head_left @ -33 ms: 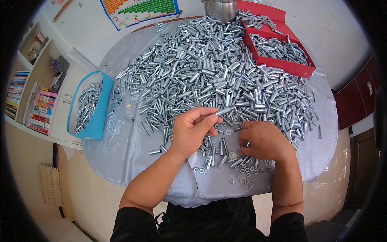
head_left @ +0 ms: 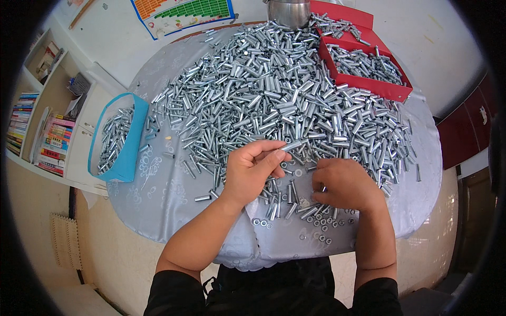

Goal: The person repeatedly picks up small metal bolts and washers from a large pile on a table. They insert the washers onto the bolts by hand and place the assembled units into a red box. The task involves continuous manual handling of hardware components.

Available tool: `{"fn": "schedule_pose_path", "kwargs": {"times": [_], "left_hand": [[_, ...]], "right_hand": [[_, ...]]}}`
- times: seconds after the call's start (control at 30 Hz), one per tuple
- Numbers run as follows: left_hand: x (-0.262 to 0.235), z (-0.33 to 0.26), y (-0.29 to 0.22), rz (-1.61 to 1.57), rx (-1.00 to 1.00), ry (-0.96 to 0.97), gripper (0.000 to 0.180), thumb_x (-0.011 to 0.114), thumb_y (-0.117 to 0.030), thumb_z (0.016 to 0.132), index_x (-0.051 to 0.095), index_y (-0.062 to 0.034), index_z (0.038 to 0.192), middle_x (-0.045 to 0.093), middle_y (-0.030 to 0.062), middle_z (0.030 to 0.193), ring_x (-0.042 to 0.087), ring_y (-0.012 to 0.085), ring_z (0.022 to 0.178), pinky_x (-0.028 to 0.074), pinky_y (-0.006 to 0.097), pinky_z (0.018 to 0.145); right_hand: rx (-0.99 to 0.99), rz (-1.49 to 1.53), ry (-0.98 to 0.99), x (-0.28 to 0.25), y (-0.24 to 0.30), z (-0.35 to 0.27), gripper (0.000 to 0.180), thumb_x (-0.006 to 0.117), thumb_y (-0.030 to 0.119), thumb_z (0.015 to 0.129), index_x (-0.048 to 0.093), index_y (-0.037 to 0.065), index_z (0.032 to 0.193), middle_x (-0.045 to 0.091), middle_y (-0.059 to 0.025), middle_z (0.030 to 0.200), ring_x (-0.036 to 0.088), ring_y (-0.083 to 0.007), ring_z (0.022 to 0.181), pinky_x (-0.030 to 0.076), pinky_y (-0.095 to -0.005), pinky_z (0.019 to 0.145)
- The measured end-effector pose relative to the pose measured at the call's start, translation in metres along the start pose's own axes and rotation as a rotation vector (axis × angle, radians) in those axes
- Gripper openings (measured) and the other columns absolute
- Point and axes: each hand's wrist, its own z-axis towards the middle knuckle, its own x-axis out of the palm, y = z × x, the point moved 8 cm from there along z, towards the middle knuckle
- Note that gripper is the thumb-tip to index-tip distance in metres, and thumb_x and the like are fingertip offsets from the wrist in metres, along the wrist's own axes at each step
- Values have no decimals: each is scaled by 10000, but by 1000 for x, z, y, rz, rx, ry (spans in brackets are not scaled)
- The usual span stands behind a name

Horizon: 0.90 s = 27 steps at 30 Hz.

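My left hand (head_left: 252,171) is closed, pinching a shiny metal sleeve (head_left: 291,145) between thumb and fingers just above the near edge of the heap. To the right, my right hand (head_left: 345,181) has its fingers curled down over the loose parts. A small metal glint shows between those fingers, but what they hold is mostly hidden. In front of both hands spreads a large heap of silver bolts and sleeves (head_left: 263,89). Between my wrists lie several loose bolts (head_left: 293,192) and, closer to me, several nuts and washers (head_left: 322,224).
At the left stands a blue box (head_left: 138,137) holding metal pieces. A red box (head_left: 369,87) with more of them sits at the far right, beside a steel pot (head_left: 289,13). The silver tablecloth (head_left: 147,205) covers a round table. A bookshelf (head_left: 52,126) stands beyond its left side.
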Motion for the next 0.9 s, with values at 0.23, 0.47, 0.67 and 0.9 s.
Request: {"fn": "schedule_pose_path", "kwargs": {"times": [0.23, 0.47, 0.67, 0.9], "left_hand": [[1, 0, 2, -24, -13, -2, 200, 624, -76, 933, 659, 22, 1104, 720, 109, 903, 651, 100, 654, 528, 219, 586], [2, 0, 0, -16, -4, 11, 200, 621, -77, 934, 658, 21, 1105, 719, 107, 905, 647, 95, 654, 527, 216, 587], [1, 0, 1, 1, -7, 10, 201, 607, -57, 932, 646, 30, 1110, 718, 138, 924, 650, 115, 655, 533, 227, 610], [3, -1, 1, 3, -37, 19, 205, 610, -62, 934, 646, 31, 1113, 716, 145, 919, 653, 118, 653, 539, 229, 609]], "right_hand": [[39, -70, -12, 4, 2, -1, 183, 643, 229, 737, 668, 47, 744, 626, -118, 821, 650, -307, 802, 519, -426, 719], [48, -92, 13, 4, 3, -1, 175, 646, 222, 738, 670, 50, 758, 631, -115, 831, 653, -309, 800, 522, -423, 705], [-3, 249, -192, -9, -4, 6, 131, 659, 151, 780, 644, 21, 779, 642, -113, 804, 640, -304, 734, 519, -382, 678], [238, 1133, -613, -10, -44, 14, 78, 604, 58, 931, 589, -18, 922, 661, -55, 793, 653, -127, 729, 510, -244, 655]]}}
